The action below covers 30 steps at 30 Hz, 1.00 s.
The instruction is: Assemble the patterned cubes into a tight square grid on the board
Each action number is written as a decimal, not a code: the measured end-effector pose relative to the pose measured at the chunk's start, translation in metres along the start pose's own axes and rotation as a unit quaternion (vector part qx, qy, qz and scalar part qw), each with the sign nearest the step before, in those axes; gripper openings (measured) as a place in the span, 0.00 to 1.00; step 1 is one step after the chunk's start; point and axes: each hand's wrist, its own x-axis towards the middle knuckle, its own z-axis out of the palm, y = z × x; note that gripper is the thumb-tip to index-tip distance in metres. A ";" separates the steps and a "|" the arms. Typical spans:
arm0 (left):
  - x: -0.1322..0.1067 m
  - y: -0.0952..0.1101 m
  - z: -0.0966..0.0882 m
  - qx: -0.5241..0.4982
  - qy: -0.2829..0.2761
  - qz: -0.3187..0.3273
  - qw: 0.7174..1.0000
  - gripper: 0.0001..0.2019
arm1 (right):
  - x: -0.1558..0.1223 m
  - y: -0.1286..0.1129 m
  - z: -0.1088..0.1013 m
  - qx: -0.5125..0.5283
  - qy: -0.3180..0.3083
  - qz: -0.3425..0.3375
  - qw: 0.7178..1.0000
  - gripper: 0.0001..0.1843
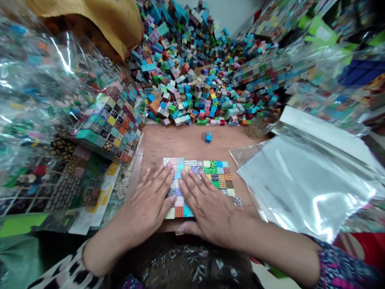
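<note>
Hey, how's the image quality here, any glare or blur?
Head view: bright glare streaks the clear plastic sleeves and the plastic bag at upper left; head view: the outer edges look smeared and stretched; head view: the block layer, under the left hand and right hand, looks clearer.

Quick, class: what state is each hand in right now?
Left hand: open, resting over the cube grid's left side.
Right hand: open, resting across the same grid.

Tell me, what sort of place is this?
Probably a small workshop corner for toy blocks, though I can't be sure. A big heap of small patterned cubes lies behind the board, a neat grid of cubes is on it, and clear plastic sheets lie to the right.
</note>
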 end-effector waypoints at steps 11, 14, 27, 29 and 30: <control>-0.007 0.014 -0.003 0.044 0.061 0.074 0.994 0.31 | -0.058 0.042 -0.029 0.042 0.124 0.175 0.976 0.38; -0.003 0.025 0.001 0.071 0.059 0.111 0.990 0.34 | -0.081 0.046 -0.016 0.034 0.118 0.150 0.981 0.39; 0.017 0.049 0.013 0.118 -0.046 0.130 0.983 0.28 | -0.065 0.025 0.021 -0.119 0.160 0.033 0.979 0.24; 0.017 0.048 0.015 0.133 -0.036 0.137 0.981 0.28 | -0.065 0.026 0.021 -0.115 0.163 0.032 0.979 0.24; 0.017 0.047 0.015 0.138 -0.032 0.140 0.980 0.28 | -0.066 0.026 0.021 -0.109 0.161 0.031 0.980 0.24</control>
